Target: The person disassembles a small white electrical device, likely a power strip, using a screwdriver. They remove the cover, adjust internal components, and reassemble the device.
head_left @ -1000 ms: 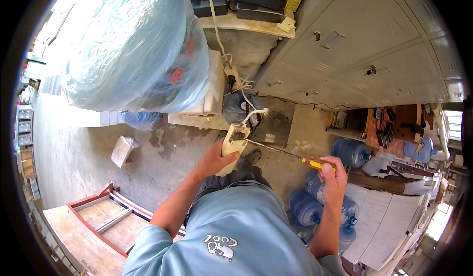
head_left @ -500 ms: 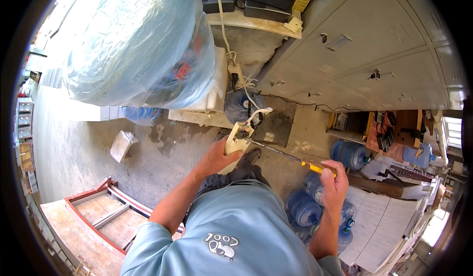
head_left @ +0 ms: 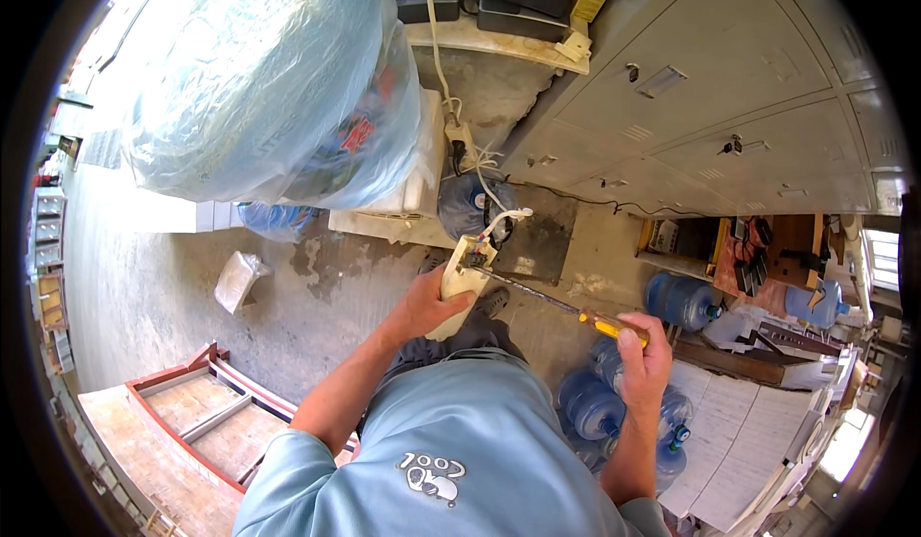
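Over my feet, my left hand [head_left: 424, 305] is wrapped round a long cream power strip [head_left: 477, 282], the thumb across its face. The strip's far end is uncovered, with dark parts and small wires showing, and a white cable [head_left: 500, 217] comes out of it. From the right, my right hand [head_left: 643, 360] grips the yellow-and-brown handle of a long screwdriver [head_left: 602, 322] between thumb and fingers. The screwdriver's thin shaft slants up to the left, its tip at the strip's uncovered end. Whether the tip sits in a screw is too small to see.
A large bottle wrapped in blue plastic [head_left: 278, 86] stands at far left. Grey metal lockers [head_left: 700, 86] fill the far right. Blue water bottles [head_left: 587, 403] are grouped beside my right arm. A red-edged frame [head_left: 192, 422] lies left. A clear-wrapped packet [head_left: 238, 281] rests on the floor.
My right fingers have shifted on the screwdriver handle, and the handle has turned and moved slightly left. My left hand and the power strip stay nearly still.
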